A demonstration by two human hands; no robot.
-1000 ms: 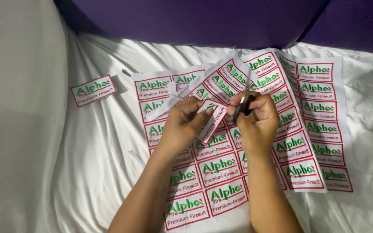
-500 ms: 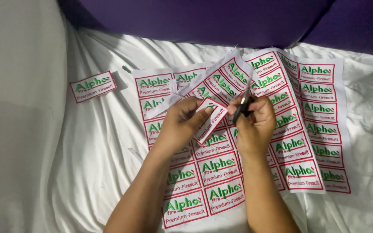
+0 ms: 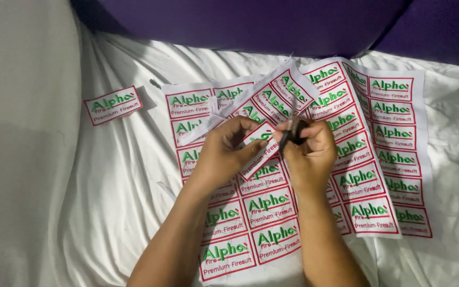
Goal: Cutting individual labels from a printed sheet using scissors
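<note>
We are in the middle of cutting out one little label. Our left hand [image 3: 224, 151] pinches a small white patch [image 3: 258, 146] with a red border and green letters, thumb on top and fingers curled under it. The patch sits right between our two hands, tilted, just above the big sheet of labels [image 3: 272, 212].

Our right hand [image 3: 309, 151] is closed around a small pair of dark scissors [image 3: 292, 133]. The scissors meet the right edge of the patch. We cannot tell if the blades are apart or together, because our fingers hide most of them.

A strip of labels [image 3: 280, 93] is folded over, just beyond our fingertips. Far off to the left of our left hand, one cut label [image 3: 112, 104] lies alone on the white cloth [image 3: 107, 212]. More rows of labels [image 3: 394, 133] spread out to the right of our right hand.

We think the step now is trimming the edge of this patch. The next snip needs a steady pinch and tiny cuts close to the red line, without nicking it. The left hand may need to turn the patch a bit so the blades can follow the border.
</note>
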